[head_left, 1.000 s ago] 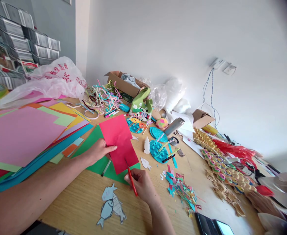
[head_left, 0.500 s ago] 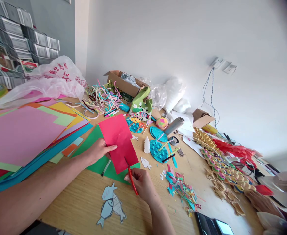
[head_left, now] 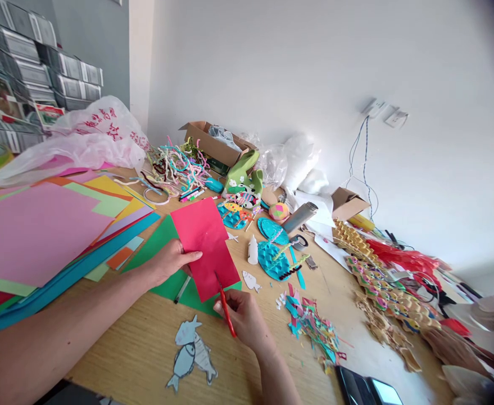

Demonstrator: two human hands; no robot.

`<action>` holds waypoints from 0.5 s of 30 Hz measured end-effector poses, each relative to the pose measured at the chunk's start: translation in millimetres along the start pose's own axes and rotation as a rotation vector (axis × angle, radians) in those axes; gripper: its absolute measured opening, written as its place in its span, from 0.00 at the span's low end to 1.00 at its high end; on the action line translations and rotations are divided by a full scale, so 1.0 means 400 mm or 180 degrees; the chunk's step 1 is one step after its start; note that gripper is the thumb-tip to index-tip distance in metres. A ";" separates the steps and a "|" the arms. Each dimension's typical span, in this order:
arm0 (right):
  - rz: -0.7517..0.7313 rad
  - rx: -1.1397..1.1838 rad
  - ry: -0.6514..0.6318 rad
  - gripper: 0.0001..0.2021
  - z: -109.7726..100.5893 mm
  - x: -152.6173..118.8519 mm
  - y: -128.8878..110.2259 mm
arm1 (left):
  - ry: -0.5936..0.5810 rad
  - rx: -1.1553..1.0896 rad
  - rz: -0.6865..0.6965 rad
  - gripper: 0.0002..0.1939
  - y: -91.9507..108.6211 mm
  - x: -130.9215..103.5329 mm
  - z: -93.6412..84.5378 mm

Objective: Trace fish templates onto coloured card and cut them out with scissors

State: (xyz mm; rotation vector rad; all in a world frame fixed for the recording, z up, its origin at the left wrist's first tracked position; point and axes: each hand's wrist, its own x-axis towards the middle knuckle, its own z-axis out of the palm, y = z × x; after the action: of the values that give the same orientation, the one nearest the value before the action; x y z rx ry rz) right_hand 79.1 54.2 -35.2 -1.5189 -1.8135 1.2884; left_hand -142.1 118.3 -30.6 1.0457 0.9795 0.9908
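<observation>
My left hand (head_left: 174, 263) pinches the left edge of a sheet of red paper (head_left: 207, 239), thumb on top. Red-handled scissors (head_left: 226, 309) are gripped in my right hand (head_left: 247, 318), their blades at the lower edge of the red paper. Beneath the paper lies a green sheet (head_left: 152, 253) with a pen (head_left: 182, 289) on it. Nearer to me on the table are several fish cut-outs (head_left: 185, 357) with drawn outlines. Another paper fish (head_left: 250, 281) lies just right of the red paper, close to a white glue bottle (head_left: 252, 250).
Stacked coloured paper (head_left: 44, 225) covers the left side. Pipe cleaners (head_left: 179, 166), a cardboard box (head_left: 217, 140) and blue egg-tray pieces (head_left: 272, 260) stand farther back. Paper scraps (head_left: 314, 323) and a black phone-like device (head_left: 367, 385) lie at right. Another person's hand (head_left: 453, 349) shows at the far right.
The red paper has shifted very slightly downward, with the scissors still at its lower edge. Both hands otherwise stay almost where they were.
</observation>
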 end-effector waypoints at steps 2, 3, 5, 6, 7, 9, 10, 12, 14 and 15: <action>0.0019 0.0045 -0.0008 0.24 0.000 0.000 -0.001 | -0.0002 -0.0018 -0.0014 0.25 -0.001 0.000 0.000; 0.0026 0.0077 -0.0008 0.24 0.000 0.000 -0.003 | 0.0000 -0.0025 -0.0020 0.25 -0.001 0.000 0.000; 0.0038 0.0122 0.0014 0.24 0.000 -0.002 -0.007 | 0.0009 -0.0047 -0.0018 0.25 -0.002 0.000 0.000; 0.0047 0.0128 0.0029 0.24 0.000 -0.003 -0.010 | 0.0011 -0.0059 -0.0017 0.25 -0.002 0.000 0.001; 0.0060 0.0121 0.0048 0.24 -0.001 -0.004 -0.012 | 0.0009 -0.0067 -0.0013 0.25 -0.003 0.000 0.001; 0.0066 0.0082 0.0093 0.25 -0.001 -0.005 -0.015 | -0.0003 -0.0087 -0.0015 0.24 -0.004 0.000 0.001; 0.0062 0.0064 0.0112 0.25 -0.001 -0.005 -0.015 | -0.0011 -0.0095 -0.0020 0.23 -0.005 -0.001 0.000; 0.0040 0.0036 0.0130 0.24 -0.001 -0.003 -0.013 | -0.0025 -0.0106 -0.0011 0.22 -0.005 -0.002 0.000; 0.0022 0.0042 0.0118 0.24 0.000 0.000 -0.008 | -0.0037 -0.0124 0.0035 0.21 -0.005 -0.003 0.001; 0.0017 0.0060 0.0104 0.24 0.000 0.001 -0.006 | -0.0038 -0.0127 0.0053 0.21 -0.003 -0.005 0.002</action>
State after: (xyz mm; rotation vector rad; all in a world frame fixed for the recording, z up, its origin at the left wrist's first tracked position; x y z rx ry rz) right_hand 77.6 54.7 -33.3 -1.5270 -1.7732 1.2723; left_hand -141.7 116.2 -31.5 1.0268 0.9391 1.0128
